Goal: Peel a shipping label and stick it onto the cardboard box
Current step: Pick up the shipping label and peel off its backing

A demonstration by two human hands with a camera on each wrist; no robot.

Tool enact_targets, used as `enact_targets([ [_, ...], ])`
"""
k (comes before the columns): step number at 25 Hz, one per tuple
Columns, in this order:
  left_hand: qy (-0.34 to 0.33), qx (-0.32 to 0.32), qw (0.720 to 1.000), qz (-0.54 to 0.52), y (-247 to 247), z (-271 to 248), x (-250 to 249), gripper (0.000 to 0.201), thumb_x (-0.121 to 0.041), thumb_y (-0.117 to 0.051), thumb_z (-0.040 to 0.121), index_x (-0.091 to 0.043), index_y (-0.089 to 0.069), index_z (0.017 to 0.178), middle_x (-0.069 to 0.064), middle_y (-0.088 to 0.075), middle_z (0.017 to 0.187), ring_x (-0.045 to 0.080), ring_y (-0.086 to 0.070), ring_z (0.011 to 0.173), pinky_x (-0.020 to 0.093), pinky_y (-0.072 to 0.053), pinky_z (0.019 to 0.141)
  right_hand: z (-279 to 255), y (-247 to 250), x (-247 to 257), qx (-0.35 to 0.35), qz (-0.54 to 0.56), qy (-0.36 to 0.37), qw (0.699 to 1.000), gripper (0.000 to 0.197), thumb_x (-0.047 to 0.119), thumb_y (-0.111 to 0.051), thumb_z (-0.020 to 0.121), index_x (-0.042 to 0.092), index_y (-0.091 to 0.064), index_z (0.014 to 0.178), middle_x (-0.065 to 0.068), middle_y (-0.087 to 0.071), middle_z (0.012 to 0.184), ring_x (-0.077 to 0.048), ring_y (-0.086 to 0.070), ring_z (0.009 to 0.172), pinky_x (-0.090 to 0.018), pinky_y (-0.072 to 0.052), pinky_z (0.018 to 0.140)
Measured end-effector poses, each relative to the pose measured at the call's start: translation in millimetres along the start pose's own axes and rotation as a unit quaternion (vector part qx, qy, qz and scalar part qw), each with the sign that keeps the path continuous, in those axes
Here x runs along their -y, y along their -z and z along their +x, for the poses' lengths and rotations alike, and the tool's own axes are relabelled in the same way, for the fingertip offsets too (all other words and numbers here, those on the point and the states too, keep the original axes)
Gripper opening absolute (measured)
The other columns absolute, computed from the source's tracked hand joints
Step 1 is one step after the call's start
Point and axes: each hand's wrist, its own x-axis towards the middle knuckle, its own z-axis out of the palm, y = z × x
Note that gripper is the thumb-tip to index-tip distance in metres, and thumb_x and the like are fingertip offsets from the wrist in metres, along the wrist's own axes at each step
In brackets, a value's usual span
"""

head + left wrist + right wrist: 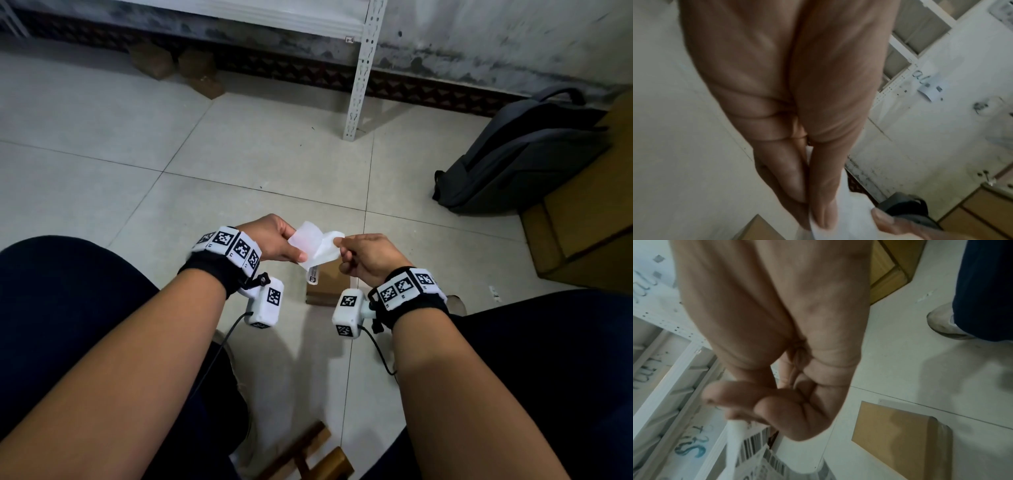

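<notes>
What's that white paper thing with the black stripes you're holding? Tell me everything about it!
It is a thin white paper shipping label, partly peeled from its glossy, see-through backing sheet. Black barcode stripes are printed on it. It curls and bends in mid-air above the floor. The left hand pinches the backing, the right hand pinches the label's edge, pulling them apart. Nothing else touches it.
</notes>
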Motion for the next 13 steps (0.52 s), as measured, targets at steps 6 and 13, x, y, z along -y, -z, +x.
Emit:
enact_targets([
  [6,0.02,0.008,0.999,-0.034,0.4,-2.6,-4.3,0.035,-0.003,-0.079,0.079,-0.001,-0.072,0.114,0.013,-0.076,0.107,0.025,-0.073,0.101,0.034,-0.058,0.091,0.6,2.1,-2.7,0.044,-0.101,0.037,0.993,0.014,0.006,-0.068,0.09,0.006,-0.059,0.078,-0.007,-0.053,0.06,-0.014,-0.047,0.046,-0.026,-0.042,0.049],
  [13,0.019,-0.056,0.981,-0.185,-12.2,1.7,3.7,0.039,-0.011,-0.08,0.08,0.008,-0.069,0.112,0.022,-0.074,0.109,0.035,-0.072,0.102,0.049,-0.058,0.089,-0.2,-3.3,-10.4,0.08,-0.05,0.049,0.994,0.008,0.002,-0.064,0.092,-0.003,-0.067,0.097,-0.027,-0.071,0.099,-0.039,-0.071,0.093,-0.051,-0.057,0.091],
])
